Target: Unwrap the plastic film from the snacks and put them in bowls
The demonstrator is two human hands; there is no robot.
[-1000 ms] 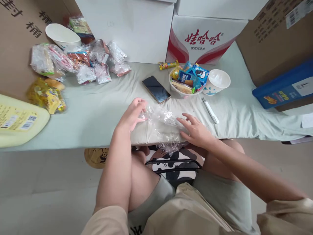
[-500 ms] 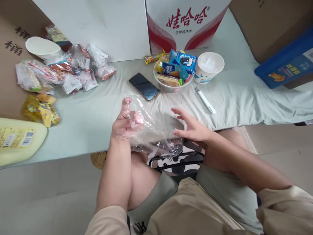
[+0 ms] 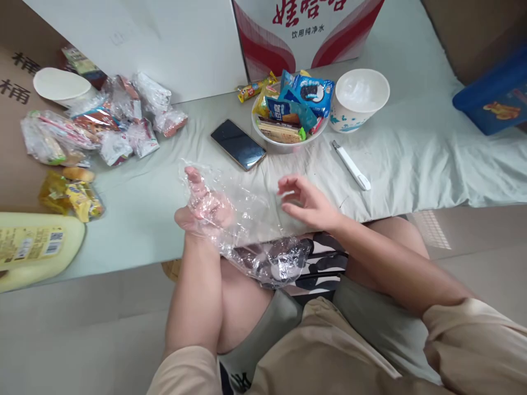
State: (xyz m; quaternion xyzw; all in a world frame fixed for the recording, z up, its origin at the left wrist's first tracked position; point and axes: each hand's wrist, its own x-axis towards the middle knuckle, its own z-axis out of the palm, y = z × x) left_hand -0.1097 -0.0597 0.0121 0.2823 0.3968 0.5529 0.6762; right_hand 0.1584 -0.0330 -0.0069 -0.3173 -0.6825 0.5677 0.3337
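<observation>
A clear, crinkled plastic bag [image 3: 263, 219] spreads from my left hand [image 3: 209, 206] across the table edge and down over my lap. Film covers most of that hand's fingers; one finger points up, the thumb sticks out to the left, and the others are bent with the bag on them. My right hand [image 3: 307, 203] is just right of the bag, fingers loosely curved and apart from the thumb, holding nothing. Beyond the hands lie a dark phone [image 3: 239, 144] and a white utility knife [image 3: 351, 165]. A white bowl [image 3: 284, 147] holds several wrapped snacks [image 3: 294, 107].
A paper cup [image 3: 358, 104] stands right of the bowl. Several bagged snacks [image 3: 111, 120] are heaped at left near an overturned-looking white cup [image 3: 61, 85]. A yellow bottle [image 3: 41, 241] lies at the left front. Cartons [image 3: 304, 38] line the back; a blue box [image 3: 494, 104] is at right.
My left hand has shifted slightly left, and the bag now covers more of its fingers. My right hand has moved a little left, its fingers curling in more. The view has tilted down.
</observation>
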